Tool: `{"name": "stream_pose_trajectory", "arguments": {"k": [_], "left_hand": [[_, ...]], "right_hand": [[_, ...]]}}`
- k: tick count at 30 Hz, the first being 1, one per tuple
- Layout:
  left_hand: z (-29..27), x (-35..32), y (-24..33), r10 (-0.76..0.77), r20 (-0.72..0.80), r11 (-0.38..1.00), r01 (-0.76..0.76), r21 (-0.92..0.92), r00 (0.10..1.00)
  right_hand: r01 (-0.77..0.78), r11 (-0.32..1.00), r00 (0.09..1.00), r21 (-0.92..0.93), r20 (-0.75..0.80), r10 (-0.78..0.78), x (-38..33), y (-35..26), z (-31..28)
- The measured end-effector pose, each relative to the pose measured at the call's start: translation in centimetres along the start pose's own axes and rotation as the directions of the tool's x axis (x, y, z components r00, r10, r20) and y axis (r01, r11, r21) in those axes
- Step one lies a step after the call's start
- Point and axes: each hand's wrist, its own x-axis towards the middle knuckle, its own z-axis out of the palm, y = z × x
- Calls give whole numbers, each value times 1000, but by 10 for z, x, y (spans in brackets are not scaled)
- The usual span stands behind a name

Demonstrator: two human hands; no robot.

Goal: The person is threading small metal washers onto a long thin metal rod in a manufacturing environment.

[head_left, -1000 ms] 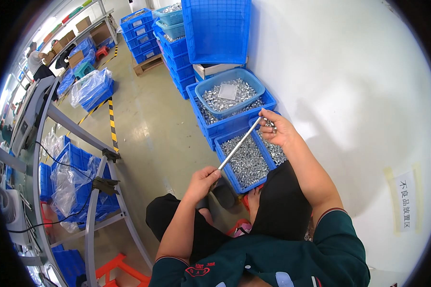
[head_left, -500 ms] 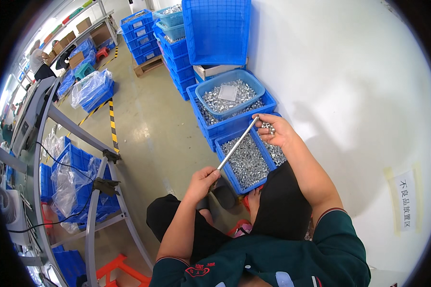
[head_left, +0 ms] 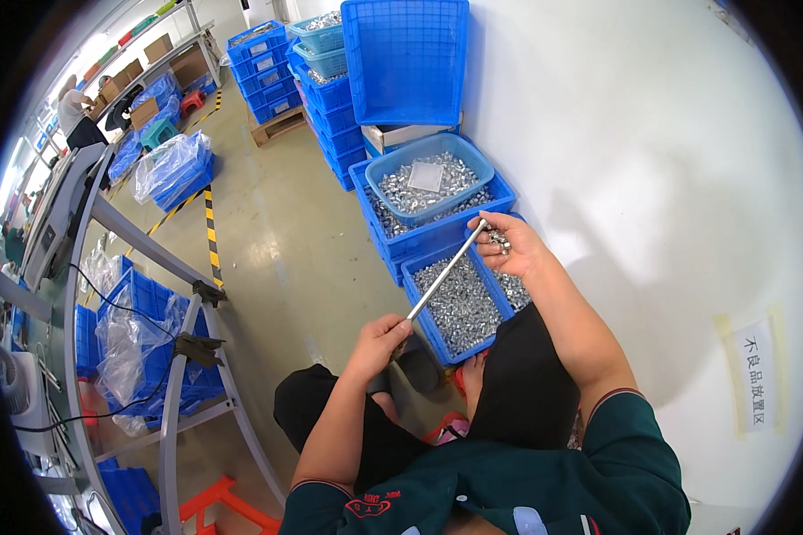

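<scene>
My left hand [head_left: 382, 342] is closed around the lower end of a thin silver metal rod [head_left: 446, 274], which slants up to the right. At its upper tip, the thumb and fingertips of my right hand [head_left: 519, 250] pinch together. Several small shiny metal pieces [head_left: 500, 239], nut-like in look, are also held in the curled fingers of that hand. Below the rod, between my knees and a larger crate, stands a narrow blue crate [head_left: 426, 322] full of small silver metal parts [head_left: 468, 312]. A second container of such parts is partly hidden behind my right arm and knee.
Ahead, a light-blue basin [head_left: 409, 215] of metal parts sits on a filled blue crate [head_left: 433, 239]. Stacked blue crates [head_left: 337, 141] stand beyond. A grey metal frame [head_left: 168, 428] and an orange stool [head_left: 232, 499] are at left; a white wall [head_left: 651, 134] at right. Another person [head_left: 76, 111] works far left.
My right thumb and fingertips have shifted slightly at the rod's tip, and the pieces in that hand sit a little differently. My left hand has barely moved.
</scene>
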Motion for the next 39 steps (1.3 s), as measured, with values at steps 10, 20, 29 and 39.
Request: {"name": "stream_pose_trajectory", "arguments": {"k": [10, 20, 29, 39], "left_hand": [[-4, -2, -3, 34, -12, 999, -33, 41, 999], [-6, -5, 1, 15, 35, 1000, -14, -4, 999], [-1, 3, -7, 61, -40, 998, -61, -3, 997], [-6, 2, -6, 95, -44, 994, -97, -40, 994]], "right_hand": [[-50, 997, 996, 65, 79, 45, 1, 2, 1], [-112, 993, 961, 35, 257, 99, -4, 0, 4], [144, 958, 990, -249, 30, -141, -6, 6, 14], [83, 924, 978, -373, -148, -148, -7, 6, 16]]}}
